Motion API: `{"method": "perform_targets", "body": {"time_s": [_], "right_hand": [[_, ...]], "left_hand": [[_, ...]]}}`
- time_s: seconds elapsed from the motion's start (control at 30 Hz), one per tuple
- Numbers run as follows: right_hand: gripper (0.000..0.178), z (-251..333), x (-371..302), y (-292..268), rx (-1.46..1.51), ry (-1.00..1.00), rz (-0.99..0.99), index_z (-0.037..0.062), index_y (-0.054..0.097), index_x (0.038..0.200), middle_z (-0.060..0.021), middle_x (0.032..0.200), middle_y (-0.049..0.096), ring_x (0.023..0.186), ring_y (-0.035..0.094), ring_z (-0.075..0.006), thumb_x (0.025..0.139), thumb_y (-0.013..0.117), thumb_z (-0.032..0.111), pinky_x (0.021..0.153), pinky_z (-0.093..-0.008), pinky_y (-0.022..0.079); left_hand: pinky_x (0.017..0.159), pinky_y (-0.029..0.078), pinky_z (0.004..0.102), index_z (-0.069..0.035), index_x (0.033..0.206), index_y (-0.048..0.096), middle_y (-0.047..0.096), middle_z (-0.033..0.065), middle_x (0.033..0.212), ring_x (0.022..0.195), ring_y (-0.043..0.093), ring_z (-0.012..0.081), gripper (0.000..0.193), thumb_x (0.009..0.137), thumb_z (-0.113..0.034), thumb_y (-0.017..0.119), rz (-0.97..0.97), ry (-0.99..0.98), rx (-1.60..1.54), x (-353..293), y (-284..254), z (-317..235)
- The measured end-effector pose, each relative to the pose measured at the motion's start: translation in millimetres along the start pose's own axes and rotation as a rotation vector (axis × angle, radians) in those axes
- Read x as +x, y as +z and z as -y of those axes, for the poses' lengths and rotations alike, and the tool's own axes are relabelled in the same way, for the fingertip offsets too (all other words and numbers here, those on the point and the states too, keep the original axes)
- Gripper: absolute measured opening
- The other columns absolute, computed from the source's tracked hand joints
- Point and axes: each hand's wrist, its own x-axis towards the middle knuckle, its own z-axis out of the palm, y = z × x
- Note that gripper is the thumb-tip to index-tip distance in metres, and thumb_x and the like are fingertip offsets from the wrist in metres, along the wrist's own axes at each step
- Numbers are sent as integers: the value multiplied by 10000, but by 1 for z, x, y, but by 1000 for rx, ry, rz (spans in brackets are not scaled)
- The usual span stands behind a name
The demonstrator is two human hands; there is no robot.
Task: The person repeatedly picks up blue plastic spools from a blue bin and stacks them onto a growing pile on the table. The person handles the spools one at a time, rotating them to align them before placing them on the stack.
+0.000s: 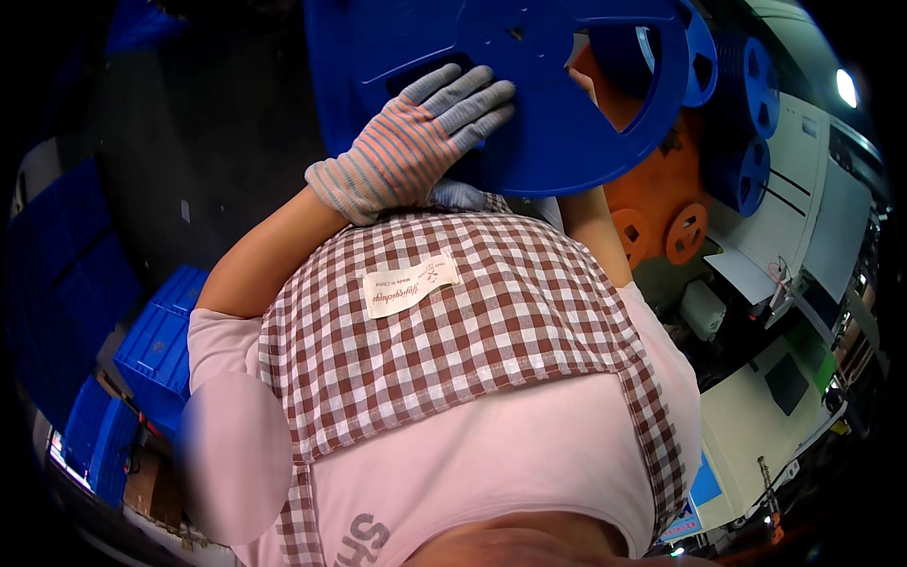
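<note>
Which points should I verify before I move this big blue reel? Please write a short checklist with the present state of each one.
1. Left hand placed at the blue reel: ok, its fingers lie extended across the face.
2. Left hand covered: ok, it wears a striped glove with grey fingers.
3. Right hand's hold: cannot tell; the right forearm passes behind the reel, which hides most of the hand.
4. Reel free of the checkered apron: cannot tell; its lower edge overlaps the apron's top in this view, and contact is unclear.
5. Full reel outline in view: not ok, the picture's top edge cuts it off.
</note>
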Motion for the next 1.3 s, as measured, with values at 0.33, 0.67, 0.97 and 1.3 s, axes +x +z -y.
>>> {"method": "perform_targets", "body": {"time_s": [0.33,0.67,0.97,1.3], "right_hand": [[720,9,23,6,583,576,-93,-22,399,1446,-256,1318,525,1197,582,-372,953,448,502,971,-562,520],[788,-9,8,8,719,789,-84,-12,345,1473,-253,1334,489,1211,558,-377,935,467,550,1004,-593,479],[812,-16,4,7,904,896,-92,-17,337,1479,-291,1373,449,1250,531,-404,932,463,570,1008,-618,465],[900,24,25,10,-5,487,-459,9,499,1374,-188,1143,665,989,689,-238,895,393,763,875,-360,589]], "left_hand": [[1126,360,473,-45,1257,608,619,163,1285,1264,542,326,520,809,-267,751,-298,-278,-74,-29,-17,13],[1131,309,501,0,1232,579,616,171,1197,1199,545,342,754,733,-538,755,-148,-293,-1,4,-30,68],[1097,334,522,37,1192,570,623,170,1016,1051,595,345,855,624,-560,796,5,-262,37,-9,-41,56],[799,569,339,-40,1163,663,709,133,1003,907,684,264,266,914,-133,675,-31,-583,-179,-47,22,74]]}}
